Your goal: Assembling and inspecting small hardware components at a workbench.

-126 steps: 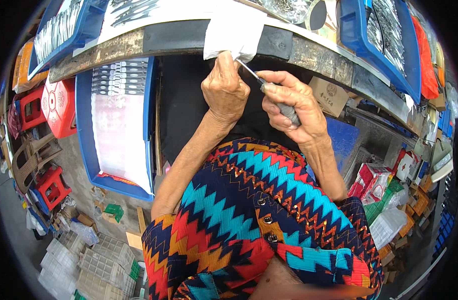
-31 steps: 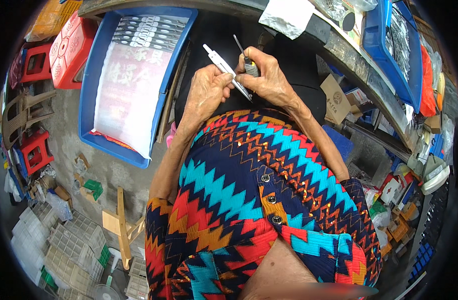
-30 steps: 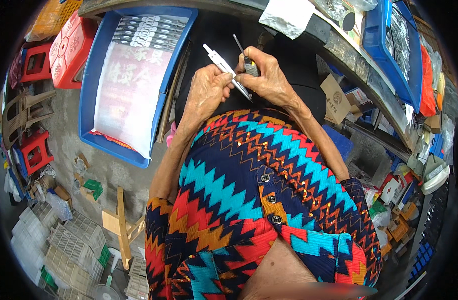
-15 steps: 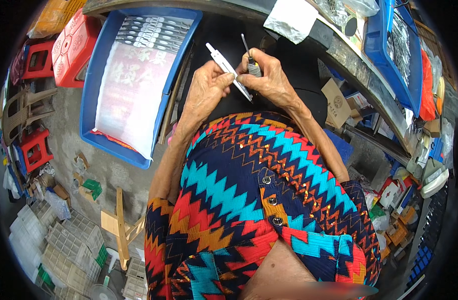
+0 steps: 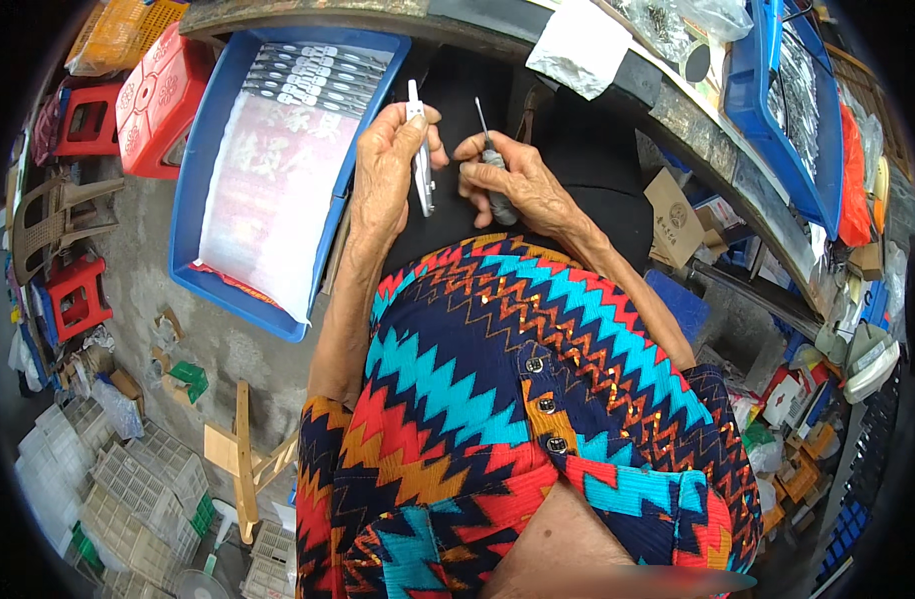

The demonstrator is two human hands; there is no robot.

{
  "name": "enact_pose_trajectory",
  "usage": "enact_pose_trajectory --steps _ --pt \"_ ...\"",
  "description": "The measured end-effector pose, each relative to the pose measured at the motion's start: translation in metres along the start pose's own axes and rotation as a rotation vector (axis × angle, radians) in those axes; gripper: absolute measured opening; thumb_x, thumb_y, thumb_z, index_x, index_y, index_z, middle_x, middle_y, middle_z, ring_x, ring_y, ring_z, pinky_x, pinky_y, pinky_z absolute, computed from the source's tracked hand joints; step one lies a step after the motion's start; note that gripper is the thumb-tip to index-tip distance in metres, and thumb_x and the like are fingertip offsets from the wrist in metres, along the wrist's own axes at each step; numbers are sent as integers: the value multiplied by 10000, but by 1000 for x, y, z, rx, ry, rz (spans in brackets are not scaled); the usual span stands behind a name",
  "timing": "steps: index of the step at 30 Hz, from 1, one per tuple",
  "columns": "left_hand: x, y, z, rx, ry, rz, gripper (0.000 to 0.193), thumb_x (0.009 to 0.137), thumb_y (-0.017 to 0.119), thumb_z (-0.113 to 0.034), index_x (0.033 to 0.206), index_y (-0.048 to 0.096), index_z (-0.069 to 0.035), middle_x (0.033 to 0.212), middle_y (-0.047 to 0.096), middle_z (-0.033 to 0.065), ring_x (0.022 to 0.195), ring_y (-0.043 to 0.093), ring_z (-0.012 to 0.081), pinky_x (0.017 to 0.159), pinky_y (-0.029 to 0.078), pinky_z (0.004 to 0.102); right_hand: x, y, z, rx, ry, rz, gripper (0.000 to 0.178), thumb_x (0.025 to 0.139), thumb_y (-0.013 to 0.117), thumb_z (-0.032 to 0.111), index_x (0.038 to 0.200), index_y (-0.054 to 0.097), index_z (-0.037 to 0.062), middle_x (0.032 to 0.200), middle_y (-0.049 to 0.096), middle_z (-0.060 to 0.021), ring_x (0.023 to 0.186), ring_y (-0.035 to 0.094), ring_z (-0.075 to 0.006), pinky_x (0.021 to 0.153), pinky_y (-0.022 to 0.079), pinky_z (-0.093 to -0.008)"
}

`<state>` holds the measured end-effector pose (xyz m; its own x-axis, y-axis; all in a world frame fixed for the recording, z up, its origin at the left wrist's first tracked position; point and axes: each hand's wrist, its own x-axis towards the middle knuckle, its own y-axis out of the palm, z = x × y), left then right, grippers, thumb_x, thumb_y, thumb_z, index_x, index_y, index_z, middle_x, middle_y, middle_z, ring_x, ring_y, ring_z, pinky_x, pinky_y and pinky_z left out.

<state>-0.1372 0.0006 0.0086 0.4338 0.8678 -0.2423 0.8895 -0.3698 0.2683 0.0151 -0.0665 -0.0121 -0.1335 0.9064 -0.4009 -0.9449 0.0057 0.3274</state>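
Observation:
My left hand (image 5: 381,172) is closed around a slim white-and-grey implement (image 5: 422,160), its exact kind unclear. The thumb presses on its upper part, and the narrow lower end points toward my body. To the right, my right hand (image 5: 525,190) grips a screwdriver (image 5: 501,208) by its grey, wrapped-looking handle, with the thin shaft pointing up and away from me. The screwdriver's tip is apart from the implement. Both hands are over my dark-clothed lap, just in front of a patterned shirt.
On the left, a blue tray (image 5: 246,311) contains a printed white sheet and a row of dark slim pieces (image 5: 313,75). A worn workbench (image 5: 457,22) curves across the front, bearing a white sheet (image 5: 580,45). Another blue tray (image 5: 762,140) stands right. Red stools (image 5: 158,100) are far left.
My left hand has moved left and turned the implement more upright. The hands have drawn apart, and the screwdriver has shifted slightly toward my body.

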Motion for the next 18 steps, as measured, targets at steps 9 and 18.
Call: enact_pose_trajectory --steps 9,18 --pt "1 1 23 489 -141 91 146 891 446 -136 922 527 -18 625 460 -18 478 378 40 419 288 168 -28 -22 -19 -802 -421 -113 379 803 536 108 1149 440 -15 745 581 -147 611 578 -281 612 467 -361" --pt "-5 4 18 762 -15 102 181 901 441 -177 834 509 -23 598 465 -16 488 414 55 434 331 208 -40 -12 -10 -760 -429 -73 418 794 558 85 1196 461 26 982 585 -213 661 607 -295 670 493 -363"
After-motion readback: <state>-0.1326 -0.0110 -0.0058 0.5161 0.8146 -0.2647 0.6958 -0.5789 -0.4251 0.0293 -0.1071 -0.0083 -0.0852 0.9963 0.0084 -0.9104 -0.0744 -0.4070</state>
